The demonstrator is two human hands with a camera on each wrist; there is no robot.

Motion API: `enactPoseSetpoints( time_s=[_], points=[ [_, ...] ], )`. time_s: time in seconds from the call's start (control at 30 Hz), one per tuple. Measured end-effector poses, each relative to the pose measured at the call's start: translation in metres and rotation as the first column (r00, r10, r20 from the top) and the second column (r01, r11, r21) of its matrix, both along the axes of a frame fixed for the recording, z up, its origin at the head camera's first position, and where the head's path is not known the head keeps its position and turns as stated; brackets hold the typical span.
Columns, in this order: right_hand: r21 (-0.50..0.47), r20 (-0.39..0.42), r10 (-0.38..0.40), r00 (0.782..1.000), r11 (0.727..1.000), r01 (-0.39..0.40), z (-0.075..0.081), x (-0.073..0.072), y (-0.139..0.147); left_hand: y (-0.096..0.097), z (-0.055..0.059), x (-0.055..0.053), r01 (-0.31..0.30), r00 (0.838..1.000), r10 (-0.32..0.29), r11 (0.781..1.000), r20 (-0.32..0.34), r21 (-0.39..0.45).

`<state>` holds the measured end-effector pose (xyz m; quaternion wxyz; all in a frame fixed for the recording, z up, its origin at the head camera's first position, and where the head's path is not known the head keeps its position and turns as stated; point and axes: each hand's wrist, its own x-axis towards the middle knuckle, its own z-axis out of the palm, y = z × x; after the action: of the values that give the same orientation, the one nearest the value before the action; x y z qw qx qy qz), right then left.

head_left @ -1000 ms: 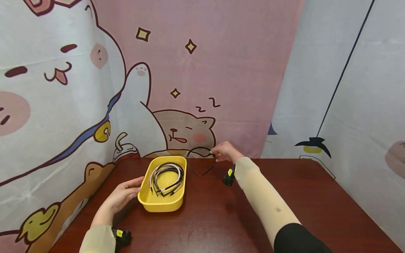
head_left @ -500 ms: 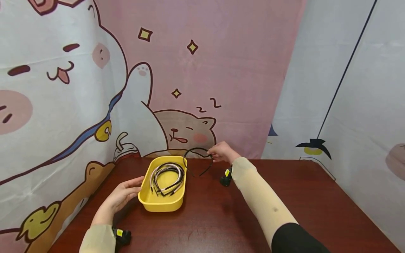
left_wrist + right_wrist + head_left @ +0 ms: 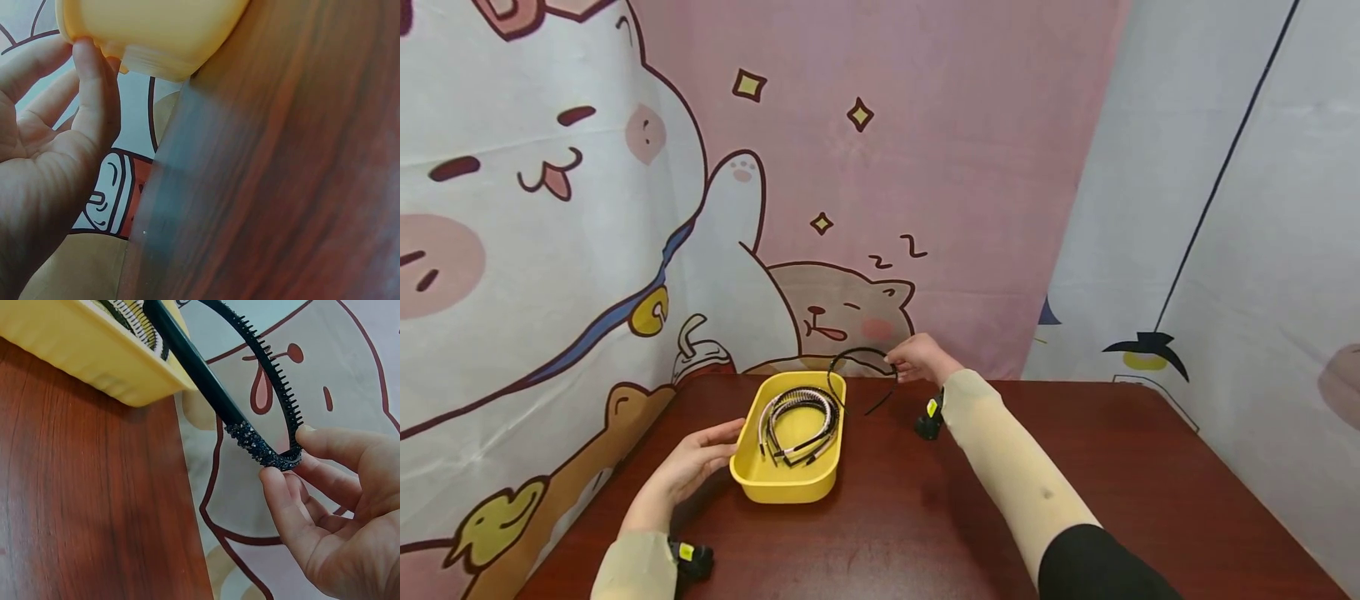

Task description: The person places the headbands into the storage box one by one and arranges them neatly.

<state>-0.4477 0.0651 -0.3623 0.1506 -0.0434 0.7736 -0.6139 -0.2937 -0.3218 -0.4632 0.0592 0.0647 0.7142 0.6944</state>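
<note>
My right hand [image 3: 925, 358] pinches a thin black headband [image 3: 197, 372] between thumb and fingers, at a part covered in dark sparkling beads. A row of small teeth lines the headband's inner side. In the head view its left side overlaps the right rim of a yellow tray [image 3: 782, 493]. Several black and pale headbands [image 3: 801, 425] lie together inside the tray. My left hand [image 3: 696, 458] is at the tray's left side, with thumb and fingertips touching the rim [image 3: 64, 25] from outside.
The tray stands on a dark reddish wooden table [image 3: 910, 517]. Right behind the table's far edge hangs a cloth backdrop [image 3: 970, 167] with cartoon animals. Each wrist carries a small black camera [image 3: 929, 418].
My right hand has moved left with the headband, bringing it from beside the tray to over its right rim. My left hand stays at the tray.
</note>
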Motion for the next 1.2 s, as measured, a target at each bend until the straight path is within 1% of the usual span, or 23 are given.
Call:
enactPoseSetpoints(
  time_s=[0.13,0.2,0.53,0.77,0.97,1.2],
  points=[
    [-0.011,-0.006,0.032,0.999,0.999,-0.032,0.001,0.002,-0.009,0.0,0.001,0.001,-0.002,1.0,0.002,1.0,0.001,0.004],
    [-0.006,-0.012,0.035,0.999,0.999,-0.035,0.001,0.003,-0.013,0.0,0.001,0.001,-0.001,1.0,0.001,1.0,0.002,0.005],
    [0.011,-0.031,0.023,0.999,1.0,-0.022,0.003,0.008,-0.034,0.0,0.001,0.0,0.006,1.0,-0.006,1.0,0.001,0.006],
    [0.002,-0.043,0.013,0.999,1.0,-0.013,-0.001,0.008,-0.045,-0.001,0.001,0.001,-0.004,1.0,0.004,1.0,0.006,0.01],
    [0.006,-0.066,0.015,0.998,1.0,-0.014,-0.004,0.013,-0.055,-0.001,0.0,0.0,-0.005,1.0,0.005,1.0,0.006,0.009],
    [-0.009,-0.078,-0.005,0.997,1.0,0.004,-0.008,0.017,-0.068,-0.002,0.0,-0.001,-0.002,1.0,0.002,1.0,0.004,0.004]
  ],
)
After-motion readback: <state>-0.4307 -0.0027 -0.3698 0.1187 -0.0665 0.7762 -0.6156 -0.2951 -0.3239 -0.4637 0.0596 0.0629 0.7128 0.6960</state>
